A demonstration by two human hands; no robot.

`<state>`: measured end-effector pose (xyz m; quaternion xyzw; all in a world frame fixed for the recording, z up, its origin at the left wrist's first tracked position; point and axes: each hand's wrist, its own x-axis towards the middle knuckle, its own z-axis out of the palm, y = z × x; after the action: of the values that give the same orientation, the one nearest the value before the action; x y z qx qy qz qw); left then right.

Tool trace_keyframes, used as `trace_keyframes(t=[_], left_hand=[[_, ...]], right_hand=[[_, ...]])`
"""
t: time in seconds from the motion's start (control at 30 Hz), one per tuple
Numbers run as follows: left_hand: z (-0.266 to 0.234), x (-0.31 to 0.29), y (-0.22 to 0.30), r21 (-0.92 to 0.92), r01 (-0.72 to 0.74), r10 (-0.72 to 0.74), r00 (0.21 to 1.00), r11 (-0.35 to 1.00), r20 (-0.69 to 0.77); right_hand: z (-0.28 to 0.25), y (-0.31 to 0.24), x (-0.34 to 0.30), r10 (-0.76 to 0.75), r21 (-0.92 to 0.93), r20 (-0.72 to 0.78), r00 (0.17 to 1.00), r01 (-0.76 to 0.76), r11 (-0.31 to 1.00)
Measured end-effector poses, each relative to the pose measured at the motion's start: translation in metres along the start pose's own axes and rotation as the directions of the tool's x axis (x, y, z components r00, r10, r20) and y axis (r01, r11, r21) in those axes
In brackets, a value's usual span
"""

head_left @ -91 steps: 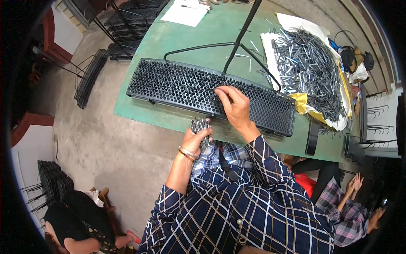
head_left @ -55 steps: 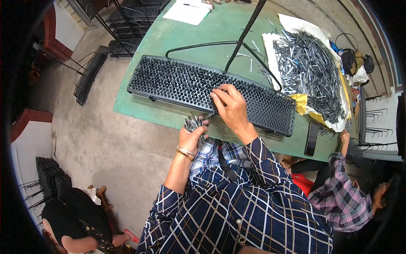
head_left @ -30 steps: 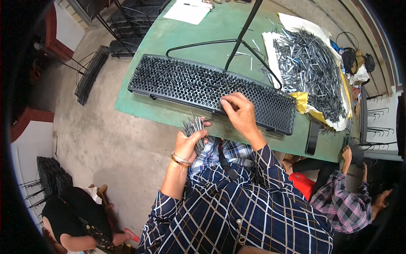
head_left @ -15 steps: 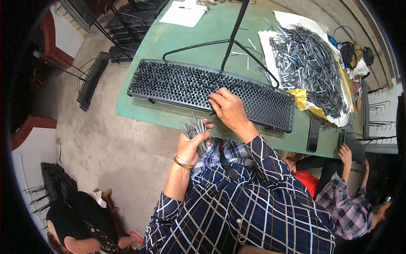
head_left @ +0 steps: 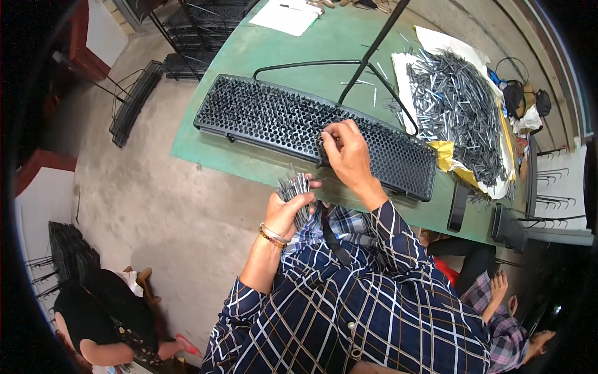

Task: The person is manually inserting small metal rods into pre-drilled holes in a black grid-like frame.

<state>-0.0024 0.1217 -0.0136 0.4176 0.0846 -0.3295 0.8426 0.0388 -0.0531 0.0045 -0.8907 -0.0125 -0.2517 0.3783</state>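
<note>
A bundle of thin, dark grey pointed rods [head_left: 293,186] sticks up from my left hand [head_left: 285,210], whose fingers are wrapped round it just off the table's near edge. My right hand [head_left: 350,157] is over the middle of a long black rack [head_left: 398,163] covered in small round holes. Its thumb and fingertips are pinched together at the rack's surface; whatever is between them is too small to make out. Dark, raised ends fill the holes on the rack's left side, while the right side looks flatter.
A large heap of similar rods [head_left: 455,106] lies on white sheeting at the right of the green table [head_left: 218,149]. A bent black metal stand [head_left: 374,50] rises behind the rack. A phone [head_left: 458,207] lies near the edge. Co-workers sit at lower left and right.
My right hand has shifted slightly right along the rack, still pinched. The view has turned a little. At the right, a co-worker's hand has come away from a black rack.
</note>
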Motion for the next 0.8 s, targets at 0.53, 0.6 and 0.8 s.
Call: trace_keyframes(t=[0.53, 0.6, 0.8], left_hand=[[0.008, 0.003, -0.002, -0.014, 0.011, -0.011, 1.000, 1.000, 0.015], [0.007, 0.003, -0.003, -0.001, 0.002, -0.002, 1.000, 1.000, 0.005], [0.008, 0.004, -0.004, -0.010, 0.012, -0.012, 1.000, 1.000, -0.004]], right_hand=[[-0.009, 0.004, -0.010, -0.056, -0.064, -0.019, 0.998, 0.055, 0.996], [-0.009, 0.006, -0.012, -0.053, -0.076, -0.027, 0.998, 0.051, 0.996], [-0.013, 0.007, -0.010, -0.091, -0.092, -0.018, 0.996, 0.089, 0.992]])
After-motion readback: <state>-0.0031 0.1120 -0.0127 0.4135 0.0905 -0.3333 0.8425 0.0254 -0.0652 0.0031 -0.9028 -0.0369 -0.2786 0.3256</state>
